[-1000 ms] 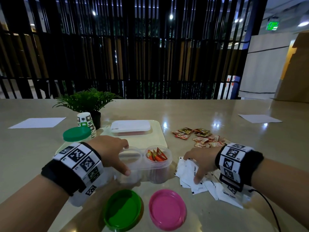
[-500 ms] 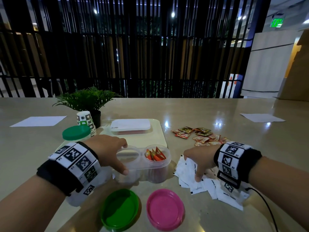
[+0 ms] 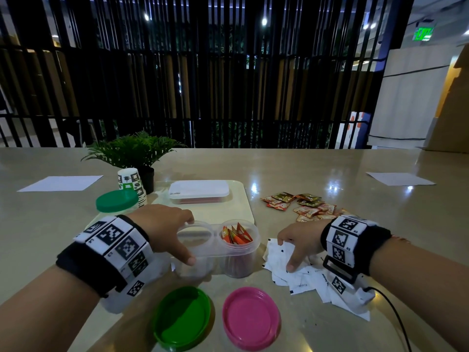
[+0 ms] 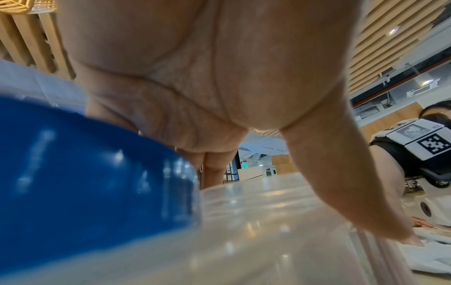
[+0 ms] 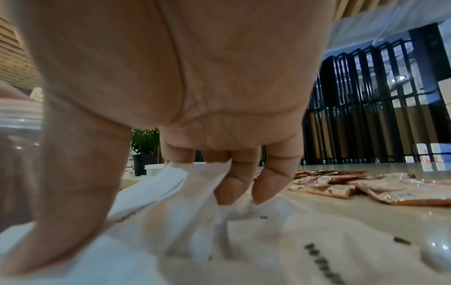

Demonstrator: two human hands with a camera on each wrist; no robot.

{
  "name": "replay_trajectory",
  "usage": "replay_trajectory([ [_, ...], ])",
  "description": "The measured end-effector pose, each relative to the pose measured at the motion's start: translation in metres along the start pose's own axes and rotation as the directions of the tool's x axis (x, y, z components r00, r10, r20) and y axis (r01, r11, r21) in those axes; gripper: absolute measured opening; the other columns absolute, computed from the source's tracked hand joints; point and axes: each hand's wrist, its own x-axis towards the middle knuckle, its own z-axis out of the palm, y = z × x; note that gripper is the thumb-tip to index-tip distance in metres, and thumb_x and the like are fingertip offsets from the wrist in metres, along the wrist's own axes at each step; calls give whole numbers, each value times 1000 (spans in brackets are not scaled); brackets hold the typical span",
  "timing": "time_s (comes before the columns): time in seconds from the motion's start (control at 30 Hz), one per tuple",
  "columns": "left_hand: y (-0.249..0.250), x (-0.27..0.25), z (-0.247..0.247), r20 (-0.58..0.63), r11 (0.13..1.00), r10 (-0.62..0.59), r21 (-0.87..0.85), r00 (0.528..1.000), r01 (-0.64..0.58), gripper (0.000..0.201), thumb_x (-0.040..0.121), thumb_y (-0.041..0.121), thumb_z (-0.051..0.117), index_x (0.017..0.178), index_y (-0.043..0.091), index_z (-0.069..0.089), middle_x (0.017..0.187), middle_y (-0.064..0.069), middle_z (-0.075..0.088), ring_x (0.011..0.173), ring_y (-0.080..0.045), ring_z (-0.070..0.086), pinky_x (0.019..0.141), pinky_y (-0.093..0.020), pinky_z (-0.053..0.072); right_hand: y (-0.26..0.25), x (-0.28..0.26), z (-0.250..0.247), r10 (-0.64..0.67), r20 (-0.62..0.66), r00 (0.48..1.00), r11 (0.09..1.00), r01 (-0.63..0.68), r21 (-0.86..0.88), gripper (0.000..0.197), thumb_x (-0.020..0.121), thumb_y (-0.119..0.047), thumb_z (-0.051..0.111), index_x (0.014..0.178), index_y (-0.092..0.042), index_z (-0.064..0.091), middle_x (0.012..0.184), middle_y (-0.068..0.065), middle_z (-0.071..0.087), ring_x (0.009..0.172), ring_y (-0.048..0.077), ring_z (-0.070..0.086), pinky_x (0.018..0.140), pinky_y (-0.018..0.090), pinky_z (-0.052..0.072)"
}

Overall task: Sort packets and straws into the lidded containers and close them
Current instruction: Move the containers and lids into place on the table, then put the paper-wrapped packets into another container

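Note:
A clear twin-cup container (image 3: 228, 257) stands on the table in front of me. Its right cup holds orange-red packets (image 3: 236, 236); its left cup looks empty. My left hand (image 3: 189, 238) grips the left cup, thumb at the near wall and fingers over the far rim. To the right, my right hand (image 3: 285, 254) pinches a bunch of white packets (image 3: 302, 280) from a loose pile; the right wrist view shows the white packets (image 5: 195, 221) bunched between thumb and curled fingers. A green lid (image 3: 182, 317) and a pink lid (image 3: 251, 317) lie upturned nearest me.
A cream tray (image 3: 241, 207) carries a white lidded box (image 3: 199, 190). A green-lidded jar (image 3: 116, 203), paper cups (image 3: 129, 182) and a potted plant (image 3: 134, 153) stand at the left. Brown and orange packets (image 3: 304, 205) lie at back right. A blue lid (image 4: 85, 183) sits under my left wrist.
My right hand's fingers have drawn in on the white packets and bunched them up. My left hand keeps its hold on the clear container.

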Motion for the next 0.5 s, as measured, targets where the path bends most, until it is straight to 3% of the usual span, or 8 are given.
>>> replay_trajectory([
  [0.07,0,0,0,-1,1000,1,-2,1000,-1,94,65,75,68,142,32,34,143,10,46,124,-16,48,102,-35,40,1,2,2,-1,-17,1000,1000,1,-6,68,81,-43,72,138,-23,42,140,-2,42,125,19,42,94,30,36],
  [0.17,0,0,0,-1,1000,-1,-4,1000,1,94,65,75,68,142,33,34,144,10,46,125,-16,48,103,-35,39,4,2,2,7,-48,999,1000,-5,27,63,81,-39,73,135,-23,46,138,-1,43,123,19,44,96,31,39],
  [0.33,0,0,1,-1,1000,-2,2,1000,2,94,64,75,68,141,33,34,143,10,46,124,-16,48,102,-35,40,15,-2,-4,13,-108,994,994,0,112,46,79,-38,74,118,-26,54,114,-9,44,106,13,44,87,27,35],
  [0.43,-1,0,1,-3,1000,-3,-2,1000,3,95,63,77,68,141,34,34,143,11,47,123,-16,49,101,-36,41,22,-5,-9,22,-144,989,986,2,168,37,80,-35,74,110,-27,54,109,-11,48,102,12,51,84,27,39],
  [0.5,-1,0,2,-8,1000,-3,-4,1000,3,96,63,77,67,141,34,34,143,11,47,123,-16,49,101,-36,41,27,-8,-12,15,-167,986,982,16,186,28,81,-33,74,97,-30,52,102,-12,51,91,8,52,73,22,40],
])
